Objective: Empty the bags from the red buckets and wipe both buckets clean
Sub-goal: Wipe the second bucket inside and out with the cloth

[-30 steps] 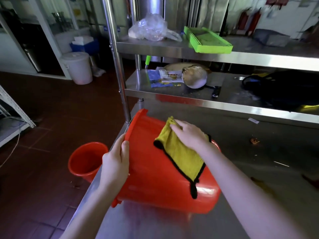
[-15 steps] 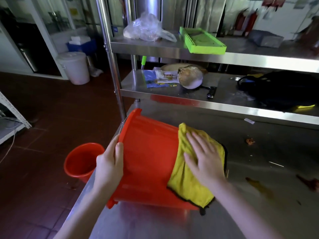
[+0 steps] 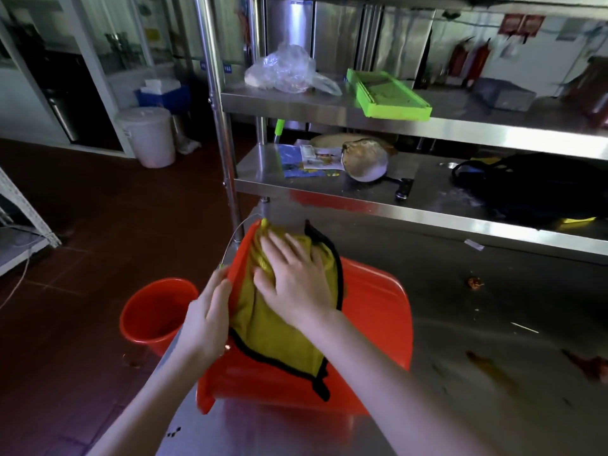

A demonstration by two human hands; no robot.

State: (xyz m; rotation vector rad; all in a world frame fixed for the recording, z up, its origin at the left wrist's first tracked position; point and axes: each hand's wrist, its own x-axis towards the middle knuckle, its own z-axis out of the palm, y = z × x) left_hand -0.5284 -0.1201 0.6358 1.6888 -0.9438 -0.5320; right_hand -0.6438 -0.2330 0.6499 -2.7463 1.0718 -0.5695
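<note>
You are sliding the cloth [image 3: 273, 340] left along the bucket [image 3: 375, 311] to its rim, right hand [image 3: 296, 284] pressing flat, left hand [image 3: 207, 320] bracing open-fingered; outside wiping is advancing.

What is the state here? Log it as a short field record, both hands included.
work item: red bucket lying on its side on the steel table, mouth to the left
yellow cloth: black-edged, draped over the bucket's side
right hand: flat on the cloth, pressing it
left hand: rests against the bucket's rim
floor bucket: red, upright
</note>
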